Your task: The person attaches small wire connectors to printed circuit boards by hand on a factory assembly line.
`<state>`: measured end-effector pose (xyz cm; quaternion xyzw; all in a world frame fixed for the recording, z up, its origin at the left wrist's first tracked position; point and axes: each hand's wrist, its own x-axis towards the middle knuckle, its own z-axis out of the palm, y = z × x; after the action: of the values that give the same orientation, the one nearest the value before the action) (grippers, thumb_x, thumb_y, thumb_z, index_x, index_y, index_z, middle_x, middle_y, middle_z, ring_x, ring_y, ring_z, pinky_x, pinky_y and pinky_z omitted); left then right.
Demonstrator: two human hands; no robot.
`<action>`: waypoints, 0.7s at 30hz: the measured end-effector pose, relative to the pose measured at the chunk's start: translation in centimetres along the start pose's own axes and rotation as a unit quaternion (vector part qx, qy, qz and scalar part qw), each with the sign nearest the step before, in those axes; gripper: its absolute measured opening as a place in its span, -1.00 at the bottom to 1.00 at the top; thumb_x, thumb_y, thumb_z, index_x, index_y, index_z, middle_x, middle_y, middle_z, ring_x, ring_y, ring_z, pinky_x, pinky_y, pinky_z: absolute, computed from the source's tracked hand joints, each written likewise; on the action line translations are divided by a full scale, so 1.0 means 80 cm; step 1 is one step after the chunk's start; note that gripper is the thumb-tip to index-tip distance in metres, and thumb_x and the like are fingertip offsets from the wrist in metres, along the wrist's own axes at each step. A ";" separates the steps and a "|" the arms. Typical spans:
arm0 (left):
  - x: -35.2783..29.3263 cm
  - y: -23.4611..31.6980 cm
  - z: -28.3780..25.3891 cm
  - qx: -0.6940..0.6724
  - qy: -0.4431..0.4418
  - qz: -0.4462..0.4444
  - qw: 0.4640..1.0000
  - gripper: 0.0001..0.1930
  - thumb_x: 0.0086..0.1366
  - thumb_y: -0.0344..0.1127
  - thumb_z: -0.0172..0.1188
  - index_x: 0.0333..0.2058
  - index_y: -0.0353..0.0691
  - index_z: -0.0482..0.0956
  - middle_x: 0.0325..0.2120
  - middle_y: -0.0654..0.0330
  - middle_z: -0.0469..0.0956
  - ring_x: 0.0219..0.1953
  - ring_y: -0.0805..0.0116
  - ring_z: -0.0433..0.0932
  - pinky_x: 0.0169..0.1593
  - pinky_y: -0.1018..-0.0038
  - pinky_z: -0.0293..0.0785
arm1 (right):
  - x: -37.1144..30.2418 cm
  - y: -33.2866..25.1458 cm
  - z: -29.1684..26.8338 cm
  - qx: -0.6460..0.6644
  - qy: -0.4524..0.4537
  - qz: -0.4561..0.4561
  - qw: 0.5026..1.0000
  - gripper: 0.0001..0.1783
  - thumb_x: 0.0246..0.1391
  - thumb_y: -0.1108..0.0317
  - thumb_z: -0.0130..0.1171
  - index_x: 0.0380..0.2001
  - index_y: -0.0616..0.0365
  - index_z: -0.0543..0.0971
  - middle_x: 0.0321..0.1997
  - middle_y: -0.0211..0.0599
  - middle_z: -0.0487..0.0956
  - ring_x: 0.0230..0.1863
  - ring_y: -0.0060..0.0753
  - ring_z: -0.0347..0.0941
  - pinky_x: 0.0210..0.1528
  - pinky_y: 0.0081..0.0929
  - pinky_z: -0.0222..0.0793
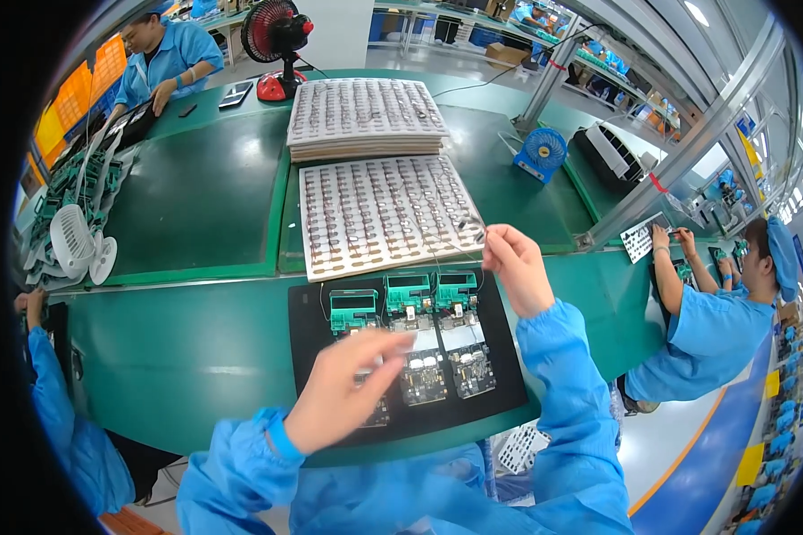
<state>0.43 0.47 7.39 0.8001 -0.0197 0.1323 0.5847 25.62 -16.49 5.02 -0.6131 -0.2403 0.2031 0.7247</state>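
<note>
My right hand (517, 267) is closed in a pinch at the right edge of a white tray (316, 259). Between its fingertips is a small dark part with a thin wire (471, 230). Slots in the tray hold rows of small wired parts. My left hand (352, 379), blurred by motion, hovers over the boards with thumb and forefinger apart; I see nothing held. Beneath it lies a black mat (500, 383) bearing three circuit boards with green plastic frames: a right one (471, 367), a middle one (424, 379), and a left one (354, 308) partly hidden by my hand.
Behind the tray rises a stack of similar trays (366, 147). A blue fan (542, 153) stands right of it, a red-black fan (277, 45) farther back. A white fan (71, 241) and green parts lie at left. Co-workers sit at right (705, 312), far left (165, 58) and near left.
</note>
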 end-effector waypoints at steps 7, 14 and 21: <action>0.066 -0.031 0.054 -0.218 0.070 -0.042 0.972 -0.66 0.33 -0.54 0.16 0.07 -0.40 0.46 -0.14 0.14 0.58 -0.12 0.42 0.60 -0.04 0.47 0.58 | -0.104 -0.011 0.028 -0.025 -0.088 0.034 0.995 -0.86 0.30 0.40 0.11 -0.20 0.26 0.55 -0.39 -0.48 0.51 -0.35 -0.69 0.39 -0.25 -0.68 0.34; 0.077 -0.050 0.061 -0.126 0.040 -0.064 0.989 -0.89 0.26 -0.55 0.22 -0.25 -0.36 0.67 -0.32 0.20 0.61 -0.27 0.46 0.60 -0.15 0.55 0.53 | -0.142 0.034 0.020 -0.258 0.009 -0.106 0.960 -0.91 0.19 0.50 0.19 -0.24 0.25 0.59 -0.39 -0.34 0.51 -0.42 -0.52 0.46 -0.40 -0.57 0.37; 0.113 -0.080 0.077 0.190 0.077 0.117 0.972 -0.85 0.18 -0.50 0.25 -0.24 -0.28 0.64 -0.39 0.08 0.54 -0.33 0.08 0.57 -0.26 0.31 0.50 | -0.121 0.044 0.022 -0.347 0.013 -0.165 0.923 -0.93 0.10 0.57 0.21 -0.31 0.27 0.59 -0.45 -0.25 0.48 -0.55 -0.45 0.43 -0.52 -0.50 0.31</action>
<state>11.47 -2.22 1.83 0.8761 -0.0425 0.2620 0.4026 16.80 -20.19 0.80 -0.7801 -0.3842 -0.0235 0.4932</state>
